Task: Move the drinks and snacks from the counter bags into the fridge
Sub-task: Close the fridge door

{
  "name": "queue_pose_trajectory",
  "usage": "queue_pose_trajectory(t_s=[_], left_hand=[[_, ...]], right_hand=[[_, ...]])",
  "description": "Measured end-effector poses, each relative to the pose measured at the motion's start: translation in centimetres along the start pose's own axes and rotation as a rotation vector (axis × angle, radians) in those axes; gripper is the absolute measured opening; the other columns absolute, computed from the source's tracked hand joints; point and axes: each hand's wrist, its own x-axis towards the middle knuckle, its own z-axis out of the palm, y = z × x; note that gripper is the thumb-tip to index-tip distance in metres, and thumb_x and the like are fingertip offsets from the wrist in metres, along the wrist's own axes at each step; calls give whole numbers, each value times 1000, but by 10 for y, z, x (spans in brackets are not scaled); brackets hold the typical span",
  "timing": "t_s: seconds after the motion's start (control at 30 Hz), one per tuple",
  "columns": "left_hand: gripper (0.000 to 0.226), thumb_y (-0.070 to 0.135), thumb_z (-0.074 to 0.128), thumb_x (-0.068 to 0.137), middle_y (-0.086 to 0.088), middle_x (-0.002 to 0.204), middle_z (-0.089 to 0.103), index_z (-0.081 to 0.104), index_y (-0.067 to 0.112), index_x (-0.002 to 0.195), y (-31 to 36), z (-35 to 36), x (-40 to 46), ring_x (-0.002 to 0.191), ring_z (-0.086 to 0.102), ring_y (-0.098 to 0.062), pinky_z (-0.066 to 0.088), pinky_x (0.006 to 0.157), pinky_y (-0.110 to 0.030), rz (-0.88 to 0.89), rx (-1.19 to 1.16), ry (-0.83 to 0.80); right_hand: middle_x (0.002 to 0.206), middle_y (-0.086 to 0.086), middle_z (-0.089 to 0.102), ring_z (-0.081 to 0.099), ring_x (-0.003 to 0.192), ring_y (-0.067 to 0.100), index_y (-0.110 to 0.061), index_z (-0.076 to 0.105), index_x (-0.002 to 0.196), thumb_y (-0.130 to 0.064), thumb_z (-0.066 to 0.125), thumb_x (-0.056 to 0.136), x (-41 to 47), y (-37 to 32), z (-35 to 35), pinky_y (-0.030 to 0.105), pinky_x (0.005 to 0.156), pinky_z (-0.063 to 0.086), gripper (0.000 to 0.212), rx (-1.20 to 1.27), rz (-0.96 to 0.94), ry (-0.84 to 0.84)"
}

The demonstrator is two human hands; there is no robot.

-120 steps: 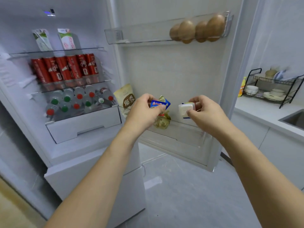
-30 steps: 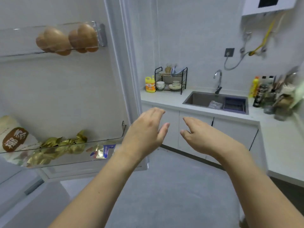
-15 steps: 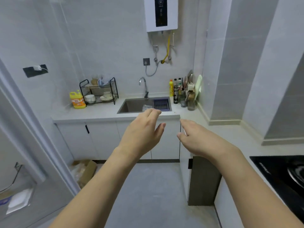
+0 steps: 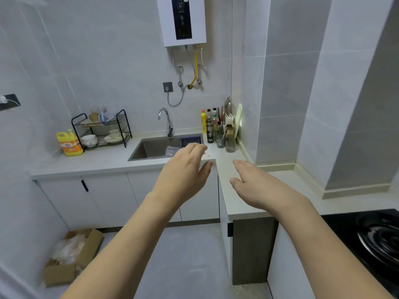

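fingers (image 4: 195, 151) of the left hand (image 4: 183, 175) and right hand (image 4: 257, 186) are loosely spread, holding nothing, raised in front of the desk (image 4: 103, 161) by the sink (image 4: 151, 148).

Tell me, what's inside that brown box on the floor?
The cardboard box on the floor holds crumpled clear plastic, like bags or wrap. Whatever lies under the plastic is covered, so I cannot tell.

Pale grey tiled walls (image 4: 108, 50) meet an L-shaped light stone countertop (image 4: 103, 161) over white cabinet doors (image 4: 108, 197). A grey recessed sink (image 4: 155, 148) sits below a curved chrome tap (image 4: 165, 119) and a white wall-mounted water heater (image 4: 182, 20). The smooth grey floor (image 4: 190, 255) holds an open brown cardboard box (image 4: 71, 255).
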Motion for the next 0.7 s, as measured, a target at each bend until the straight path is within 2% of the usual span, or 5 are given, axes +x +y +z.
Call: queue_pose_trajectory(t_s=[0.1,0.27,0.47,0.7], left_hand=[[40,34,52,100,-2,131,58,53,13,134,-5,13,21,117,55,-20,47,93,-31,-9,5,-8],[40,36,52,100,-1,130,58,53,13,134,-18,36,53,116,56,-19,47,92,-31,-23,-1,-15],[42,37,51,101,0,132,57,51,15,137,-45,62,89,118,55,-18,47,93,-31,-28,-10,-20],[37,35,52,100,1,129,58,53,15,132,-97,73,126,115,55,-19,48,92,-31,-53,13,-20]], right_hand=[[156,0,29,30,142,19,-15,27,149,-31,34,104,23,9,-5,34,110,29,49,-7,-7,-4],[162,-4,16,19,147,16,-17,16,155,-33,34,104,62,23,-8,33,114,23,57,-3,-13,-8],[163,-3,15,18,148,15,-16,16,155,-32,34,104,116,31,-5,32,116,21,57,-11,-10,-8],[158,-1,27,31,142,18,-16,25,151,-32,36,104,186,9,-3,33,109,30,51,-11,-68,19]])
